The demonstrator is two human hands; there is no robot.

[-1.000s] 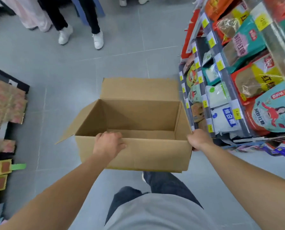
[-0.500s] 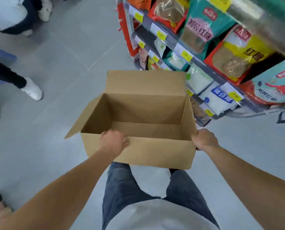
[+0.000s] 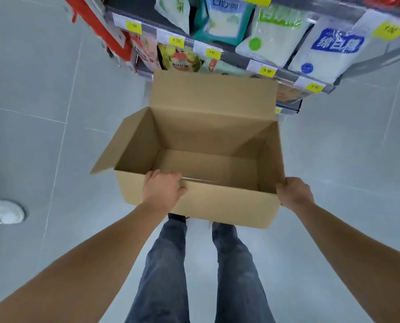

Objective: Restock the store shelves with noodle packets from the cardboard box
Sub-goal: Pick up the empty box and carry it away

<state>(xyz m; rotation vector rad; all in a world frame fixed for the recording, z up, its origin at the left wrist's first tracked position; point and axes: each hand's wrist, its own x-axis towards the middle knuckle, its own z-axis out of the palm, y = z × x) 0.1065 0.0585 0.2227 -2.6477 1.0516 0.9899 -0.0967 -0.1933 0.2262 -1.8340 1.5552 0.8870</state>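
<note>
Both hands grip cardboard box [image 3: 220,201]: left hand [image 3: 163,190] on near rim, right hand [image 3: 293,192] at rt corner

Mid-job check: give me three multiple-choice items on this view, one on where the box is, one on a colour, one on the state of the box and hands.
1. Where is the cardboard box?
A. On a shelf
B. Held above the floor in front of the shelves
C. Flat on a table

2. What colour are the price tags on the shelf edge?
A. Yellow
B. Blue
C. Pink

3. What state is the box in?
A. Taped shut
B. Open and full of packets
C. Open with no packets visible inside

Answers:
1 B: the left hand grips the near wall and the right hand grips the right corner, with the person's legs and the floor showing below it.
2 A: each small tag is yellow.
3 C: the flaps stand open and only bare cardboard shows inside.
</note>
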